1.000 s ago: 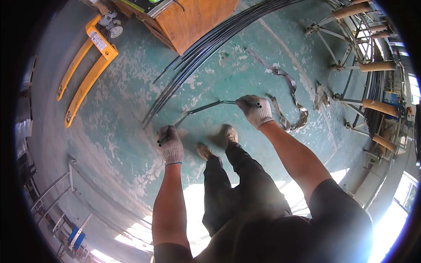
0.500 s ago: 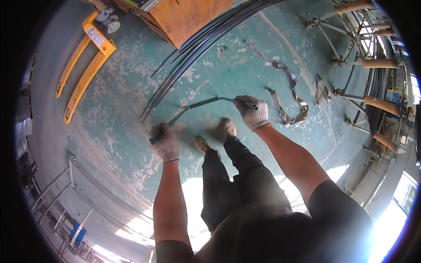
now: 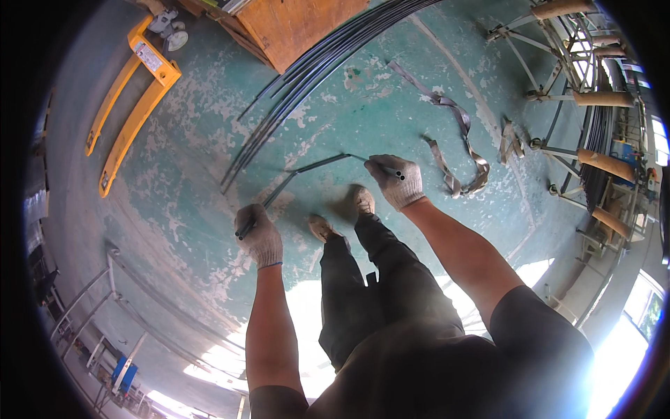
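Two thin dark bent tubes (image 3: 322, 164), lying side by side, span the gap between my hands. They bend at more than one place and rise toward the middle. My left hand (image 3: 259, 234), in a pale knitted glove, is closed around one end, with the tube tips poking out past the fist. My right hand (image 3: 396, 180), gloved alike, is closed on the other end, where two round hollow openings show. The tubes are held above the green floor, in front of my shoes (image 3: 321, 227).
Long dark rods (image 3: 279, 112) lie on the worn floor beyond my hands, beside a wooden box (image 3: 293, 28). A yellow pallet jack (image 3: 150, 84) stands far left. A grey strap (image 3: 464, 126) lies curled at right. Metal racks with padded rollers (image 3: 604, 164) line the right side.
The whole view has shifted slightly left. My hands keep their grip on the tubes, which hold nearly the same position.
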`<state>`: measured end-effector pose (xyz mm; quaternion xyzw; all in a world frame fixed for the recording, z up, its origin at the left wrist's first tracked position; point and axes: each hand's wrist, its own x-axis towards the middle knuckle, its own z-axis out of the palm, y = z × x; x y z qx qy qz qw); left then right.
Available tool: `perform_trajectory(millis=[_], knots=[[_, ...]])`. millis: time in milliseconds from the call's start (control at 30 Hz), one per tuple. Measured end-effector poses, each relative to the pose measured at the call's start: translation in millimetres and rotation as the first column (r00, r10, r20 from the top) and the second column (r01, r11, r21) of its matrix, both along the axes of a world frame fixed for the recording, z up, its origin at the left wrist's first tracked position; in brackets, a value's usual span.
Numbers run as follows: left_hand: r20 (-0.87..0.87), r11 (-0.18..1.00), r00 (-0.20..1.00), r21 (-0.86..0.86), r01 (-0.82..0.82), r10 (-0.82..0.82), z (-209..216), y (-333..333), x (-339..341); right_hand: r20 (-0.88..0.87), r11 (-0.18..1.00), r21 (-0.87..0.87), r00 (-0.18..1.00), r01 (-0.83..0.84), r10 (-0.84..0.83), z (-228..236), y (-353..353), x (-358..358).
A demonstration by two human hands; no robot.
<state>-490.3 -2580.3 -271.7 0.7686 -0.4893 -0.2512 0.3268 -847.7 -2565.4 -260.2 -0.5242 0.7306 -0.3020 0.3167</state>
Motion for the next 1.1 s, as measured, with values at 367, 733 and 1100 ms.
perform_trajectory(millis=[367,733,1100], knots=[[0.029,0.995,0.997,-0.066,0.068,-0.067,-12.7,10.5,7.0,-0.215,0.997,-0.022,0.975,-0.067,0.061,-22.2,8.9,-1.4],[-0.112,1.0,0.994,-0.027,-0.002,-0.001,16.0,19.7,4.2,-0.212,0.998,-0.04,0.977,-0.039,0.03,-16.4,10.0,7.7],[-0.098,0.991,0.991,-0.102,0.082,-0.092,-1.1,21.5,5.2,-0.344,0.989,-0.063,0.933,-0.135,0.105,-31.5,9.6,6.1]])
